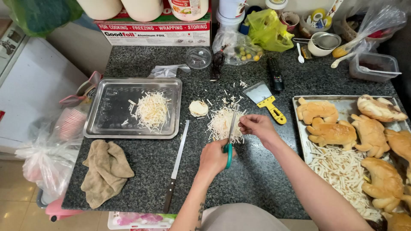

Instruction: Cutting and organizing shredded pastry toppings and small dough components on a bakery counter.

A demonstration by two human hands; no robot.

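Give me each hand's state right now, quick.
Left hand: closed around the green-handled scissors.
Right hand: fingertips pinched over the pale shreds; what it pinches cannot be told.

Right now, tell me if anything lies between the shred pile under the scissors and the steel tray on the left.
Yes: a long knife lies on the counter between the shred pile and the steel tray, and a pale round piece sits near the tray's right rim.

The shred pile (222, 122) lies just beyond the fingers (247, 124); the knife (176, 164) and steel tray (102, 128) lie left of them, the scraper (266, 100) behind, the bread tray (299, 128) right.
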